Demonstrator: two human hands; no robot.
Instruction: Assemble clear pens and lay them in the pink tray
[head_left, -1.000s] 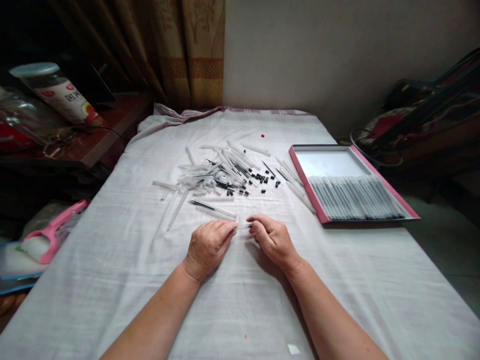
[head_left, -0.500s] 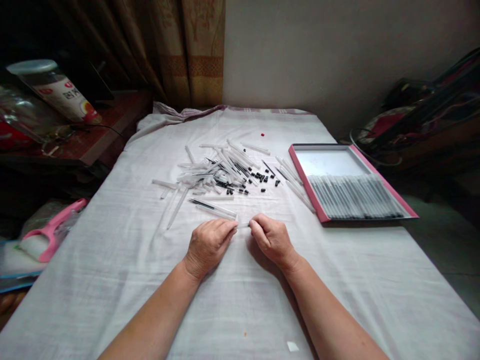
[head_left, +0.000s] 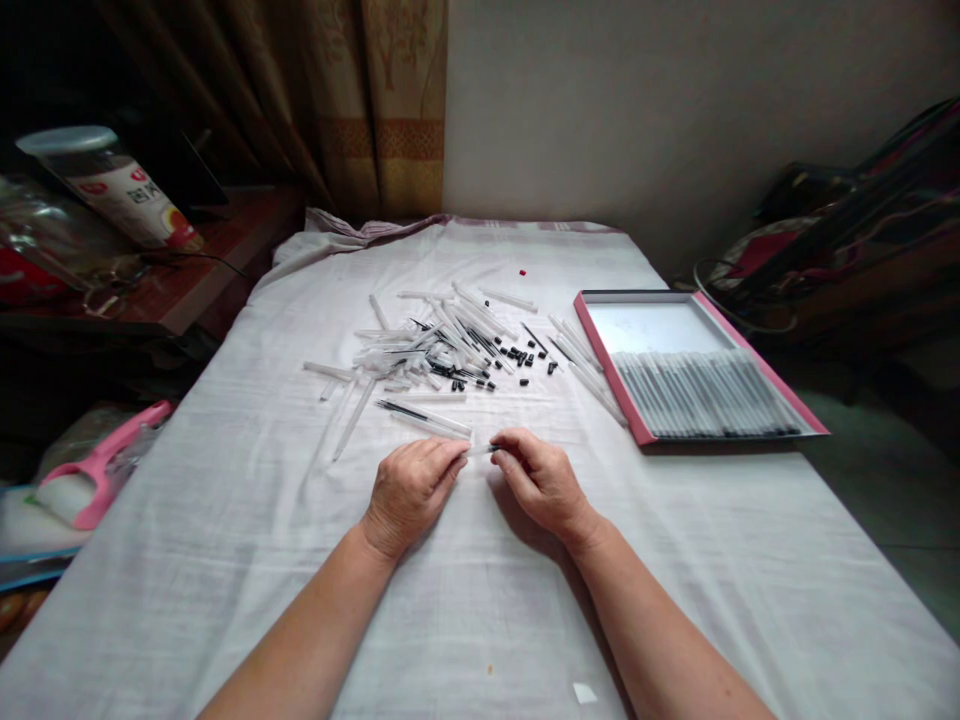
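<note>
My left hand [head_left: 416, 495] is closed in a pinch on a clear pen barrel [head_left: 478, 451], which is mostly hidden by the fingers and sticks out to the right. Facing it, my right hand [head_left: 544, 482] pinches a small black pen plug [head_left: 493, 448] at the barrel's right end. Whether the plug is inside the barrel I cannot tell. Just beyond the left fingers lie a few clear barrels and dark refills [head_left: 424, 413]. Farther back is a loose heap of clear barrels [head_left: 409, 350], with several black plugs [head_left: 521, 355] scattered at its right.
A pink-edged box [head_left: 634, 395] at the right holds a row of pens [head_left: 697, 395]. Loose barrels [head_left: 596, 390] lie along its left side. Pink scissors [head_left: 105, 465] and a plastic jar [head_left: 112, 190] are at the left. A red bit [head_left: 523, 272] lies at the back.
The right fingers have loosened and lifted slightly, so more of the black plug shows. Both hands stay nearly in place; the whole view has shifted a little.
</note>
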